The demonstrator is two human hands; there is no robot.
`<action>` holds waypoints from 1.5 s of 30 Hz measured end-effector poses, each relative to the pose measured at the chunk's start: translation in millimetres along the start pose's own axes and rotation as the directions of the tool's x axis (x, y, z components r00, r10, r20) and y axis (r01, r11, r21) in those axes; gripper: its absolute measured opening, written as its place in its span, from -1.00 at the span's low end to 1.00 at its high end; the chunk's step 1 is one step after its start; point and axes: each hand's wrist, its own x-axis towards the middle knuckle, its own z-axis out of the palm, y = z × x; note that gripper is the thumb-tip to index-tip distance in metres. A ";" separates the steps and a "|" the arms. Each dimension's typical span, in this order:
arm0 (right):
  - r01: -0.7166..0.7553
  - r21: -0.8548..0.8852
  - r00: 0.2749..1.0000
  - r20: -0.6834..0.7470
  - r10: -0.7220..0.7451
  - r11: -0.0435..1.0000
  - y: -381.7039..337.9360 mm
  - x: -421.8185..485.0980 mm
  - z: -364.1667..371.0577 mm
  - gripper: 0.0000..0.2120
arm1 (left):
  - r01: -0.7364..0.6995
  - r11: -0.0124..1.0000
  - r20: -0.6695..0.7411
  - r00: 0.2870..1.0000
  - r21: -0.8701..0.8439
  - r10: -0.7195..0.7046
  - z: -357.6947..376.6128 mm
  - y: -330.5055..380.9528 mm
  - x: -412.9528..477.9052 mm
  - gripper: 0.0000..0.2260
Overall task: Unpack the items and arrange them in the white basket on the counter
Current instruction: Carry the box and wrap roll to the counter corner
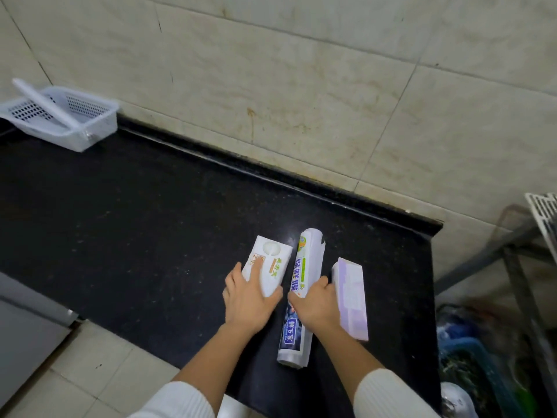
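Three items lie side by side on the black counter (135,221). A white box with green and orange print (269,263) is on the left, and my left hand (248,300) grips its near end. In the middle lies a long wrapped roll (297,297) with green and blue print. My right hand (316,303) rests over the roll's middle, fingers curled across it toward a pale purple box (352,297) on the right. The white basket (64,120) stands far off at the counter's back left corner, with its handle folded across the top.
A tiled wall (301,86) runs behind the counter. To the right, past the counter's end, stand a metal rack (518,251) and a bin holding bags (482,351). The tiled floor (99,372) and a grey appliance (27,321) are at the lower left.
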 end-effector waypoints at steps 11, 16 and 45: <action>-0.076 0.273 0.994 0.093 0.053 0.959 -18.1 21.2 16.1 -0.49 | 0.002 0.994 0.006 1.000 -0.107 -0.002 -19.7 -30.1 22.2 -0.24; 0.028 0.343 0.991 0.116 -0.072 0.939 -90.0 13.0 39.8 -0.58 | 0.046 0.985 -0.104 0.993 -0.166 -0.064 -73.0 -86.6 38.3 -0.23; 0.307 0.232 0.864 0.339 -0.372 0.923 -667.1 -57.2 353.3 -0.59 | 0.273 0.945 -0.363 0.874 -0.182 -0.323 -485.7 -539.2 265.2 -0.28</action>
